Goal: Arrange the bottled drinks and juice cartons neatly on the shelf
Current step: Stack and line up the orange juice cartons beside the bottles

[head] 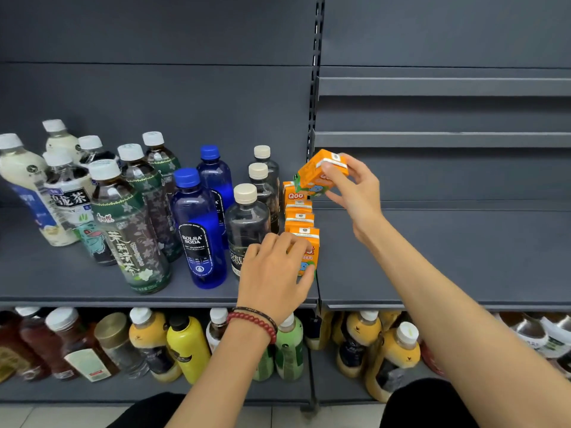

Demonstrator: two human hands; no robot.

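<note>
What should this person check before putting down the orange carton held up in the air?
1. Grip on the raised carton: the right hand pinches it between fingers and thumb. Ok.
2. Carton upright: it is tilted. Not ok.
3. Carton row steadied: the left hand holds the front carton. Ok.
4. Free spot at the back of the row: hidden behind the raised carton. Cannot tell.
5. Clear bottles beside the row standing upright. Ok.
</note>
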